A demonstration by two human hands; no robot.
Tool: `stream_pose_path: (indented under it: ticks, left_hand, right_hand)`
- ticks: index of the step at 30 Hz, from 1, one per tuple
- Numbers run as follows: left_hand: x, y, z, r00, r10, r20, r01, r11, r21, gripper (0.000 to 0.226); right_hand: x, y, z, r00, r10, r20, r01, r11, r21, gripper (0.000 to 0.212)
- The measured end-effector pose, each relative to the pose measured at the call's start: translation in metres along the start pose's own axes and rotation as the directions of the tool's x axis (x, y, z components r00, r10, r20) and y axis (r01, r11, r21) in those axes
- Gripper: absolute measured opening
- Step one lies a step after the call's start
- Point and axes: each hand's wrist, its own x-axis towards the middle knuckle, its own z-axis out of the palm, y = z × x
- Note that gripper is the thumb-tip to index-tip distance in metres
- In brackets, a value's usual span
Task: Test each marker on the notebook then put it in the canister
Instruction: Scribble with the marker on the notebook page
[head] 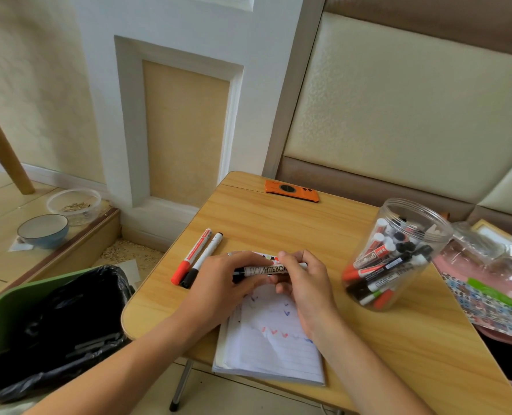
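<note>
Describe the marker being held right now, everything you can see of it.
The whiteboard marker has a white barrel printed with black letters that read as part of "WHITEBOARD", and a black end toward the left. It lies roughly level above the notebook. The left hand grips its black end and the right hand covers the other, so I cannot tell if it is capped.

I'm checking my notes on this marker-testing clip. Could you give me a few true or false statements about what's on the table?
1. Both hands hold one whiteboard marker above the notebook. True.
2. The canister is empty. False: it holds many markers.
3. Two capped markers, red marker and black marker, lie left of the hands. True.
4. The notebook page is blank. False: it bears red and blue marks.
5. An orange phone lies at the table's far edge. True.
</note>
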Motion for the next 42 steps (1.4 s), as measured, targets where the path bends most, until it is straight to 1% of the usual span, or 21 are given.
stream_pose_path:
  ticks: [8, 17, 22, 24, 25, 26, 27, 29, 31, 33, 35, 37, 39, 42]
  left_hand:
    - [-0.001, -0.001, -0.002, 1.0, 0.027, -0.009, -0.027, 0.999, 0.023, 0.018]
    - [-0.001, -0.002, -0.001, 0.999, 0.031, -0.026, -0.032, 0.999, -0.024, 0.011]
    - [-0.001, -0.002, -0.002, 1.0, 0.019, -0.009, -0.02, 0.999, -0.029, 0.009]
    - [-0.001, 0.0, -0.002, 1.0, 0.012, 0.0, -0.012, 1.0, -0.022, 0.009]
    - [0.0, 0.001, -0.002, 1.0, 0.008, 0.001, -0.008, 1.0, -0.015, 0.008]
    - [0.001, 0.002, -0.001, 1.0, 0.0, -0.002, 0.0, 1.0, -0.011, 0.008]
    - [0.001, 0.003, -0.001, 1.0, -0.009, -0.005, 0.008, 1.0, -0.012, 0.008]
    - [0.002, 0.004, -0.002, 1.0, -0.014, -0.005, 0.014, 1.0, -0.001, 0.011]
    - [0.001, 0.004, -0.001, 1.0, -0.005, 0.021, 0.004, 1.0, 0.027, 0.016]
    - [-0.001, 0.004, 0.001, 0.999, -0.015, 0.046, 0.015, 1.0, 0.007, 0.018]
    - [-0.002, 0.003, 0.002, 0.999, -0.027, 0.029, 0.027, 1.0, -0.014, 0.022]
    - [-0.002, 0.0, 0.004, 1.0, -0.018, 0.01, 0.018, 1.0, 0.0, 0.027]
    - [-0.002, -0.001, 0.005, 1.0, -0.006, 0.014, 0.006, 1.0, 0.011, 0.033]
    - [-0.004, -0.003, 0.009, 1.0, 0.0, -0.001, 0.0, 0.998, 0.057, 0.051]
  right_hand:
    - [-0.003, -0.001, 0.004, 1.0, -0.001, -0.003, 0.001, 0.999, -0.04, 0.023]
    - [-0.005, -0.001, 0.003, 1.0, -0.003, 0.022, 0.004, 0.999, -0.042, 0.024]
    - [-0.007, -0.002, 0.003, 1.0, 0.011, 0.029, -0.01, 0.999, -0.041, 0.023]
    - [-0.005, -0.001, 0.001, 1.0, -0.012, 0.023, 0.013, 0.999, -0.044, 0.022]
    - [-0.004, 0.0, 0.0, 0.999, -0.039, 0.019, 0.04, 0.997, -0.064, 0.023]
    - [-0.001, 0.003, -0.001, 0.997, -0.08, 0.016, 0.081, 0.989, -0.12, 0.025]
    - [0.001, 0.005, -0.003, 0.99, -0.139, 0.016, 0.139, 0.966, -0.218, 0.026]
    - [0.004, 0.012, -0.006, 0.954, -0.299, 0.026, 0.279, 0.853, -0.441, 0.02]
    - [0.001, 0.016, -0.007, 0.883, -0.466, 0.06, 0.408, 0.695, -0.592, 0.013]
    - [-0.004, 0.017, -0.006, 0.796, -0.577, 0.183, 0.52, 0.496, -0.695, 0.02]
    - [-0.006, 0.018, -0.007, 0.719, -0.608, 0.337, 0.605, 0.308, -0.735, 0.027]
    - [-0.007, 0.018, -0.009, 0.67, -0.591, 0.449, 0.658, 0.193, -0.728, 0.031]
    - [-0.007, 0.017, -0.012, 0.636, -0.582, 0.506, 0.685, 0.123, -0.719, 0.031]
    - [-0.007, 0.012, -0.019, 0.617, -0.597, 0.513, 0.675, 0.067, -0.734, 0.024]
